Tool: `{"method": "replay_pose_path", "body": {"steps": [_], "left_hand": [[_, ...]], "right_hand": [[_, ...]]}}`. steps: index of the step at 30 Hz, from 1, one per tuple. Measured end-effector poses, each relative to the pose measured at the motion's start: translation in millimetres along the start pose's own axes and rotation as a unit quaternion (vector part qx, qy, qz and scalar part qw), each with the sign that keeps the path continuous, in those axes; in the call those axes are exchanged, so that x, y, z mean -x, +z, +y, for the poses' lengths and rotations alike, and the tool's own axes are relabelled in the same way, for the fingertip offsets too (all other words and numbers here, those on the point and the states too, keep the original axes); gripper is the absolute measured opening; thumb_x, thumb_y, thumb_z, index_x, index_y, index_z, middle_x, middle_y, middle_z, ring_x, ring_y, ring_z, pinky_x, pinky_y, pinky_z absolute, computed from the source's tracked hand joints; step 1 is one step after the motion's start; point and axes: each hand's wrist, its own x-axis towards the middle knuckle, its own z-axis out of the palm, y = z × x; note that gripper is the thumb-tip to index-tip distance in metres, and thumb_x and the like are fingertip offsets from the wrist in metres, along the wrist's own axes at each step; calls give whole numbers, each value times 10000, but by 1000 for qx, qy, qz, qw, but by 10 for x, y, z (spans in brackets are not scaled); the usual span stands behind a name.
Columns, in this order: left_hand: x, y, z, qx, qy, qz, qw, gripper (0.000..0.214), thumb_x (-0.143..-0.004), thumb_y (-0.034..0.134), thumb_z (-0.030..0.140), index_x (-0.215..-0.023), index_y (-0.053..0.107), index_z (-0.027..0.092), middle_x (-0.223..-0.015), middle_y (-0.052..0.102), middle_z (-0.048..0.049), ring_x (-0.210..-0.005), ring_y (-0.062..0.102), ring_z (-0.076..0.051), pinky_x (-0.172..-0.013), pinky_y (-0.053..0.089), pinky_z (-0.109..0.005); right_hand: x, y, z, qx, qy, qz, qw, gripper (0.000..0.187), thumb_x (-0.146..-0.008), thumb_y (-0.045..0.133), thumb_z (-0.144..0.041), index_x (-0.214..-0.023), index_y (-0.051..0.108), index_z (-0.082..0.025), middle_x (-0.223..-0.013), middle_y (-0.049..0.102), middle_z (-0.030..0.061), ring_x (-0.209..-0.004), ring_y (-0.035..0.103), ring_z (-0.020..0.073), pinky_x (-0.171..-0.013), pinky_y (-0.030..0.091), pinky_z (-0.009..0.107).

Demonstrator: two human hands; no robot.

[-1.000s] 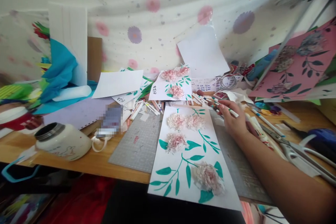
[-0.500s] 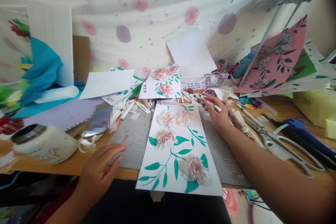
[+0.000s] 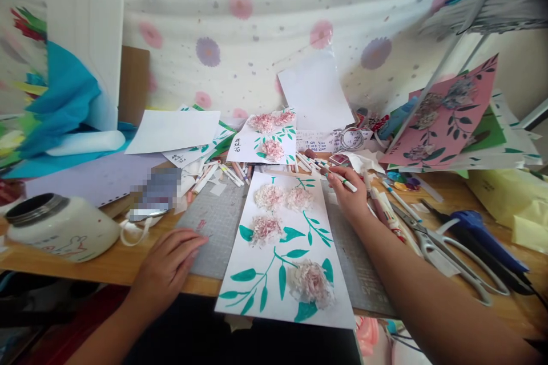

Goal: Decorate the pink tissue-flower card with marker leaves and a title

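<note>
While gripping a slim white marker with a green band (image 3: pixel 349 184) between the thumb and curled fingers of the right hand (image 3: pixel 351 197), holds the left hand (image 3: pixel 169 259) empty, back upward and fingers loosely extended, at the near left edge of a flat grey gridded cutting mat (image 3: pixel 218 199); cannot tell contact there from hovering. Between both hands, see a long white rectangular sheet painted with green leaves (image 3: pixel 257 256), lying across the mat and overhanging the near edge of a pale brown wooden table (image 3: pixel 201 285). On this sheet, count four ruffled pink-and-white flowers (image 3: pixel 311 284): two side by side at the far end, one just nearer on the left, one at near right. Beyond the sheet, note scattered slim pale markers (image 3: pixel 208 175) and a smaller white sheet with pink flowers (image 3: pixel 246 151). At left, find a round cream jar with a dark mouth (image 3: pixel 64 231); at right, beside the forearm, large grey-handled metal scissors (image 3: pixel 449 256).
</note>
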Motion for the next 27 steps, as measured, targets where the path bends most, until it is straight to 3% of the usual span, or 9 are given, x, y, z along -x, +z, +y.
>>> {"method": "replay_pose_path", "body": {"steps": [6, 11, 13, 16, 17, 20, 22, 24, 27], "left_hand": [[-32, -4, -48, 27, 18, -57, 998, 256, -948, 536, 266, -1172, 646, 318, -1131, 644, -37, -1095, 568, -239, -946, 465, -383], [20, -48, 191, 68, 41, -69, 994, 239, -960, 534, 287, -1179, 627, 304, -1146, 634, -24, -1174, 502, -238, -1070, 335, -406], [69, -44, 332, 88, 65, -93, 990, 280, -983, 515, 398, -1227, 606, 293, -1193, 618, -32, -1226, 475, -242, -1141, 250, -423], [137, -11, 493, 86, 107, -133, 981, 560, -911, 486, 684, -1297, 572, 287, -1248, 597, -49, -1292, 431, -265, -1208, 106, -464], [150, 1, 527, 79, 114, -139, 981, 573, -901, 500, 689, -1302, 571, 286, -1251, 596, -48, -1305, 421, -264, -1216, 77, -468], [144, 18, 591, 84, 104, -126, 983, 278, -981, 522, 342, -1230, 620, 268, -1200, 617, -37, -1269, 455, -224, -1217, 129, -442], [107, 10, 620, 118, 103, -108, 982, 285, -980, 448, 136, -1147, 657, 235, -1115, 639, -39, -1176, 508, -199, -1158, 278, -392], [57, -6, 648, 152, 114, -100, 977, 292, -991, 418, 97, -1096, 672, 194, -1047, 652, -50, -1075, 536, -191, -1021, 416, -327], [-25, -9, 703, 178, 134, -95, 970, 275, -1022, 412, 141, -1083, 679, 165, -995, 667, -60, -957, 548, -186, -841, 481, -293]], "right_hand": [[15, -29, -33, -18, 21, 8, 1000, 234, -822, 683, -407, -942, 716, -209, -921, 723, 66, -807, 675, 244, -685, 565, 391], [109, -68, -100, -52, 37, -7, 998, 239, -831, 700, -403, -972, 738, -214, -994, 718, 75, -890, 677, 254, -728, 572, 394], [135, -89, -172, -73, 47, -30, 996, 260, -845, 695, -415, -1017, 745, -228, -1021, 721, 77, -903, 681, 250, -728, 572, 385], [138, -142, -360, -109, 66, -79, 989, 271, -898, 629, -453, -1030, 758, -255, -1016, 737, 67, -832, 699, 224, -706, 575, 370], [138, -169, -445, -116, 73, -97, 986, 271, -912, 611, -457, -997, 769, -254, -974, 746, 64, -786, 703, 214, -692, 574, 365], [204, -273, -734, -117, 94, -170, 974, 223, -893, 666, -408, -887, 788, -222, -745, 730, 46, -654, 683, 195, -633, 556, 331], [335, -344, -921, -117, 110, -209, 965, 178, -880, 692, -374, -872, 768, -213, -694, 706, 32, -633, 663, 183, -609, 544, 302], [529, -399, -1078, -100, 117, -202, 967, 162, -872, 702, -353, -811, 721, -204, -657, 670, 12, -570, 624, 154, -537, 515, 256], [863, -441, -1254, -23, 108, -171, 979, 175, -898, 668, -307, -760, 642, -203, -622, 627, -9, -521, 592, 121, -471, 481, 196]]}}
